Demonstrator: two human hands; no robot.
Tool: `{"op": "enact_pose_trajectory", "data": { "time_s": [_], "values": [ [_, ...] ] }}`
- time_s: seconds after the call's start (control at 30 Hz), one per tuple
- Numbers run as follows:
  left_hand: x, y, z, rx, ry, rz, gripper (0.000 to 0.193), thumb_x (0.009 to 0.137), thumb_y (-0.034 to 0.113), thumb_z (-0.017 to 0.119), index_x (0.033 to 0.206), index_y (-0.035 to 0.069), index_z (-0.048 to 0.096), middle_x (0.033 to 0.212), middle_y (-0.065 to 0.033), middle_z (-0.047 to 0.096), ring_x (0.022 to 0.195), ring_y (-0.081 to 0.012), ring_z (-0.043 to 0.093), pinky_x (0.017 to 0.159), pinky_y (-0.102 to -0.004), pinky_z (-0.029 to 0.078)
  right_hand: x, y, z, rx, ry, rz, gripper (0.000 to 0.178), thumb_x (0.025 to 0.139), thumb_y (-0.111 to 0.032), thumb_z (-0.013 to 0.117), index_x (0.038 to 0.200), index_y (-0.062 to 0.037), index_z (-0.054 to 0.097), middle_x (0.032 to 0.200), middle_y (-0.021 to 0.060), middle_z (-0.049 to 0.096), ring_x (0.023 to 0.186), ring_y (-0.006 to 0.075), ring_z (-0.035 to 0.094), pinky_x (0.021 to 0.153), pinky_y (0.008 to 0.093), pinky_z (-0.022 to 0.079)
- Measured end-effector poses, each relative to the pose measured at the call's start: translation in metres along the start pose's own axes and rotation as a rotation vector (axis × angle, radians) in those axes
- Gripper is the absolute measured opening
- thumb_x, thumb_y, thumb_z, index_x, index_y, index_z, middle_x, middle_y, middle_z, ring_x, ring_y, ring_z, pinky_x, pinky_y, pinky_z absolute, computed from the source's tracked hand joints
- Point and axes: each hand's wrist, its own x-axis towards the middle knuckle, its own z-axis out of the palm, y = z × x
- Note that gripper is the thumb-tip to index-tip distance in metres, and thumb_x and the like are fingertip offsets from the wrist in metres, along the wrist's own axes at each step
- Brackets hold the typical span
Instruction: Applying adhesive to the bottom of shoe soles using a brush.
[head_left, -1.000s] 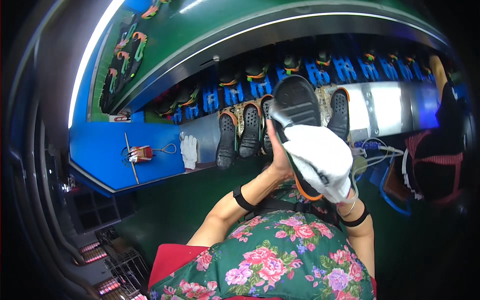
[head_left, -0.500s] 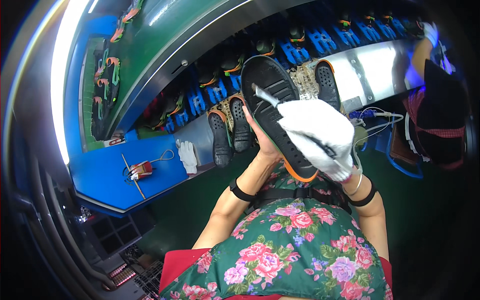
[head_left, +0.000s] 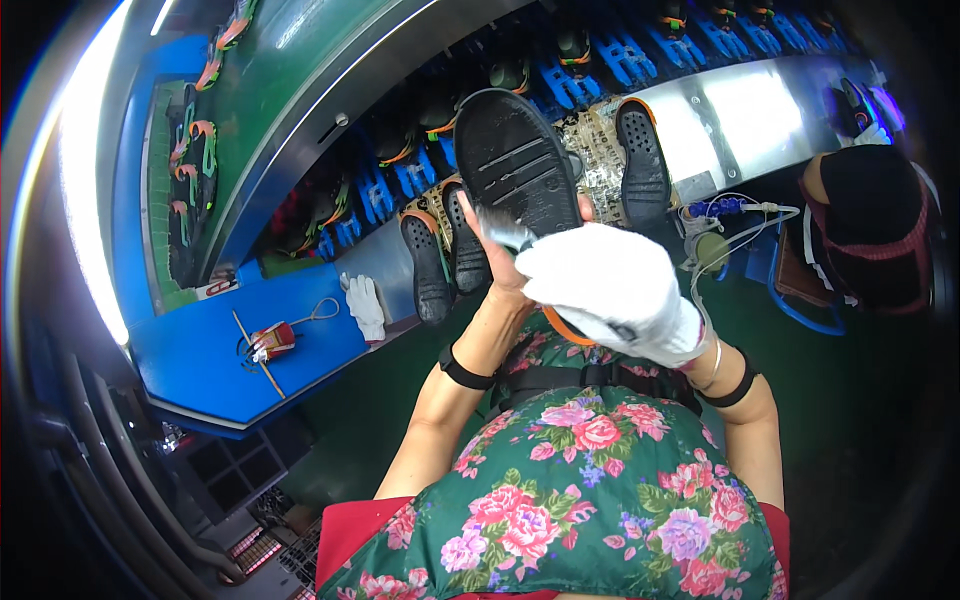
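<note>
A black shoe sole with an orange edge at its heel (head_left: 512, 150) is tilted up in front of my chest. My bare left hand (head_left: 503, 262) is closed round it from beneath, with fingertips showing at its right edge. My right hand (head_left: 612, 288), in a white knit glove, is closed on a brush (head_left: 508, 232) with a metal ferrule. The brush is smeared by motion and lies over the sole's middle; whether its bristles touch, I cannot tell. The glove hides the lower sole.
Other black soles lie on the paper-covered ledge, one on the right (head_left: 643, 165) and two on the left (head_left: 427, 268). Behind runs a row of blue racks (head_left: 625, 60) with shoes. A blue table (head_left: 200, 345) holds a red container (head_left: 273, 341) and white glove (head_left: 366, 307). Another person (head_left: 868, 230) is at right.
The gloved right hand and brush have moved down along the sole toward its heel. The sole has shifted slightly left and up in the picture. The other person's raised arm has lowered.
</note>
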Motion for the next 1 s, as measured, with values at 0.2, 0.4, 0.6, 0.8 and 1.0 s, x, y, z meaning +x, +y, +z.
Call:
{"op": "enact_pose_trajectory", "data": {
  "time_s": [0.2, 0.4, 0.6, 0.8, 1.0],
  "values": [
    [0.004, 0.005, 0.026, -0.032, 0.114, 0.18, 0.105, 0.082, 0.095, 0.032, 0.139, 0.009, 0.051, 0.119, -0.0233, 0.061, 0.099, -0.0338, 0.066, 0.081, -0.0464, 0.06, 0.003, 0.008, -0.019, 0.006, 0.005, 0.045, 0.027, 0.08, -0.005, 0.075, 0.107, -0.0072, 0.078, 0.109, 0.0124, 0.077, 0.096, 0.03, 0.074, 0.085, 0.0391, 0.058],
    [0.012, 0.019, 0.01, 0.121, -0.194, 0.102, 0.112, 0.077, 0.099, 0.032, 0.137, 0.006, 0.051, 0.111, -0.0238, 0.062, 0.091, -0.035, 0.068, 0.074, -0.0484, 0.059, -0.008, 0.013, -0.021, 0.329, -0.04, 0.101, 0.029, 0.081, -0.004, 0.075, 0.11, -0.0077, 0.077, 0.111, 0.0125, 0.076, 0.098, 0.0294, 0.074, 0.083, 0.0375, 0.059],
    [0.027, 0.025, 0.014, 0.184, -0.177, 0.137, 0.127, 0.069, 0.105, 0.02, 0.134, 0.0, 0.052, 0.107, -0.0233, 0.065, 0.088, -0.0345, 0.068, 0.077, -0.0488, 0.06, -0.015, 0.004, -0.014, 0.054, -0.055, 0.003, 0.033, 0.076, -0.004, 0.078, 0.109, -0.0089, 0.077, 0.11, 0.0109, 0.076, 0.101, 0.0298, 0.073, 0.084, 0.0381, 0.059],
    [0.034, 0.032, 0.022, 0.2, -0.2, 0.201, 0.13, 0.066, 0.107, 0.019, 0.134, 0.001, 0.051, 0.107, -0.0237, 0.064, 0.086, -0.0358, 0.068, 0.077, -0.0493, 0.059, -0.013, 0.01, -0.026, 0.169, 0.049, 0.147, 0.024, 0.076, -0.002, 0.079, 0.099, -0.0071, 0.078, 0.104, 0.0124, 0.077, 0.095, 0.0295, 0.075, 0.081, 0.0376, 0.059],
    [0.04, 0.039, 0.021, 0.273, -0.229, 0.214, 0.121, 0.068, 0.105, 0.033, 0.137, 0.008, 0.053, 0.108, -0.0209, 0.063, 0.089, -0.034, 0.065, 0.076, -0.049, 0.055, -0.021, 0.017, -0.027, 0.422, 0.093, 0.276, 0.022, 0.077, -0.001, 0.078, 0.099, -0.0074, 0.079, 0.101, 0.0126, 0.077, 0.092, 0.0298, 0.075, 0.079, 0.0368, 0.059]
  ]
}}
